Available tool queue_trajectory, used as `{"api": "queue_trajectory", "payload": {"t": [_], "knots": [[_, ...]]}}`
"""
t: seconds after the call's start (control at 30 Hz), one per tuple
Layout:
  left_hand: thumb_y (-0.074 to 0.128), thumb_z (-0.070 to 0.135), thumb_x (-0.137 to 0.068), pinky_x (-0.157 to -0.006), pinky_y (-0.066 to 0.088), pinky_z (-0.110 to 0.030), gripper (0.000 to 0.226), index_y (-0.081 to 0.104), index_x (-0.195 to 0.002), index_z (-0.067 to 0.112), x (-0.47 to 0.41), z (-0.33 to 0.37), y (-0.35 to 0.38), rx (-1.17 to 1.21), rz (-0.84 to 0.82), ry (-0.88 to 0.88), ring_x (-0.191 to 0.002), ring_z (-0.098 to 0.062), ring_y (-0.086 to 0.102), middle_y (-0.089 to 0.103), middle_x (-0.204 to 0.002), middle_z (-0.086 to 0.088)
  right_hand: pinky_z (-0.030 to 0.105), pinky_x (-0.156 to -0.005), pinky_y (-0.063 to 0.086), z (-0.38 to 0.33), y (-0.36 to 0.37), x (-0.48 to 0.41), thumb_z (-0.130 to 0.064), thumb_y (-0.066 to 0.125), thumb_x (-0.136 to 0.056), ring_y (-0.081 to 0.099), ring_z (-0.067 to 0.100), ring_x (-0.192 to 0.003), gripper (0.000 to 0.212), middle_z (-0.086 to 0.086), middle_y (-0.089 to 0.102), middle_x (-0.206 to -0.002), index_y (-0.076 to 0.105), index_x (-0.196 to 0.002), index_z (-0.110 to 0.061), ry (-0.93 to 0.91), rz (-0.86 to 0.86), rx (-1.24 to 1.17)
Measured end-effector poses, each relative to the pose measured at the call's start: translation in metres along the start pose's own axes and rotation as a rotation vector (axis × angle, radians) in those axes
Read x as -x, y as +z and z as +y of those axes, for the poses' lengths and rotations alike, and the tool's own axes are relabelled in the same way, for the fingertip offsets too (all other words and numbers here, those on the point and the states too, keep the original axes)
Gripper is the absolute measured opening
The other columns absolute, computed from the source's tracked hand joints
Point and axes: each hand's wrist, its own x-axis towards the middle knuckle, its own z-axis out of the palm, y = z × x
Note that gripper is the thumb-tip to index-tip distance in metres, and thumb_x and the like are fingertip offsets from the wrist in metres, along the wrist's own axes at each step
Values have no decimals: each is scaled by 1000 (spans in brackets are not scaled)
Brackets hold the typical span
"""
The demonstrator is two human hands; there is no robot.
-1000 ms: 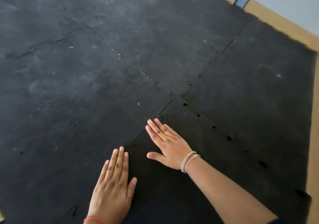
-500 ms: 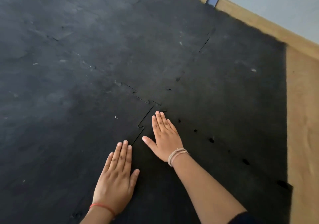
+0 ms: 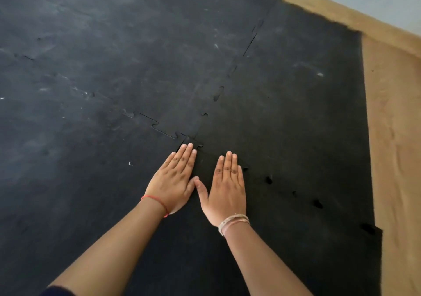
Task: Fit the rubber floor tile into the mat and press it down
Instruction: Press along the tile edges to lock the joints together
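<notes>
Both palms lie flat, fingers straight and together, left hand point(image 3: 175, 179) and right hand point(image 3: 226, 188) on the tile's point(image 3: 262, 238) corner beside the mat point(image 3: 91, 113); the open notches point(image 3: 269, 179) along the right seam may pop up if left unpressed.

Both hands flat on tile point(image 3: 284, 204): left hand point(image 3: 174, 179) at 9 o'clock of right hand point(image 3: 225, 190), thumbs touching; mat point(image 3: 91, 90) from 9 to 12.

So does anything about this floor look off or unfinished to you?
Yes. Along the seam right of the right hand, a row of dark gaps shows where the rubber tile has not closed against its neighbour. The older mat is scuffed with pale marks. Both palms lie flat near the corner joint.
</notes>
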Motion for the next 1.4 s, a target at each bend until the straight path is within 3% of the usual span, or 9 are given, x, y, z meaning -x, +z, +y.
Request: {"api": "queue_trajectory", "payload": {"t": [0.13, 0.23, 0.4, 0.5, 0.7, 0.97, 1.07, 1.2, 1.4], "knots": [[7, 42, -94, -108, -20, -27, 57, -25, -133, 14, -3, 1, -2, 1, -32, -3, -130, -17, -33, -30, -143, -2, 35, -112, -13, 2, -6, -4, -67, -5, -79, -13, 25, -142, 90, 16, -8, -155, -6, -143, -2, 6, -56, -22], [10, 42, -95, -108, -18, -27, 59, -21, -136, 13, -3, 1, -5, -19, -66, -11, -130, -15, -31, -25, -148, -3, 34, -111, -12, 2, -10, -5, -66, 8, -85, -12, 24, -143, 88, 16, -8, -155, -4, -143, -3, -4, -94, -50], [16, 40, -96, -113, -8, -29, 61, -9, -141, 8, -12, 8, -13, 4, -134, -55, -139, -15, -16, -13, -154, -8, 33, -113, -5, 32, -29, -8, -64, 24, -87, -13, 22, -142, 86, 12, -10, -156, -4, -144, -6, -80, -217, -117], [15, 42, -95, -114, -9, -30, 62, -8, -141, 8, -15, 14, -8, 39, -71, -88, -140, -16, -15, -12, -154, -8, 36, -113, -10, 55, -26, 10, -73, 18, -81, -21, 25, -140, 98, 14, -19, -153, -13, -142, -3, -60, -178, 80], [15, 44, -93, -114, -7, -31, 64, -7, -141, 8, -19, 10, 6, 50, 39, -85, -138, -14, -16, -10, -153, -6, 36, -112, -11, 60, -17, 6, -76, 8, -75, -20, 26, -140, 101, 15, -19, -153, -14, -141, -3, -86, -191, 69], [14, 43, -94, -112, -10, -29, 63, -12, -140, 9, -22, 15, -5, 8, -80, -134, -138, -14, -19, -16, -153, -7, 37, -113, -7, 60, -28, -1, -73, 25, -80, -18, 25, -141, 99, 14, -17, -154, -10, -143, -4, -81, -280, 33], [14, 40, -95, -113, -9, -32, 62, -13, -140, 6, -15, 39, -4, 19, -81, -148, -139, -19, -18, -17, -153, -10, 36, -113, -8, 64, -27, 15, -68, 25, -84, -21, 24, -140, 94, 13, -20, -154, -12, -142, -5, -61, -215, 4], [9, 43, -94, -110, -15, -29, 59, -22, -134, 13, 10, 72, 13, 47, -12, 8, -133, -14, -26, -21, -149, -3, 37, -112, -13, 71, -15, 65, -74, 13, -79, -27, 26, -137, 98, 15, -23, -152, -18, -139, -4, 53, -101, 10], [-16, 50, -78, -109, -17, -28, 66, -25, -133, 15, 6, 68, 20, 41, 27, 4, -132, -14, -30, -28, -144, 0, 37, -111, -7, 84, -31, 48, -76, 40, -73, -21, 25, -140, 112, 15, -20, -153, -12, -143, -6, 3, -333, -51]]}}
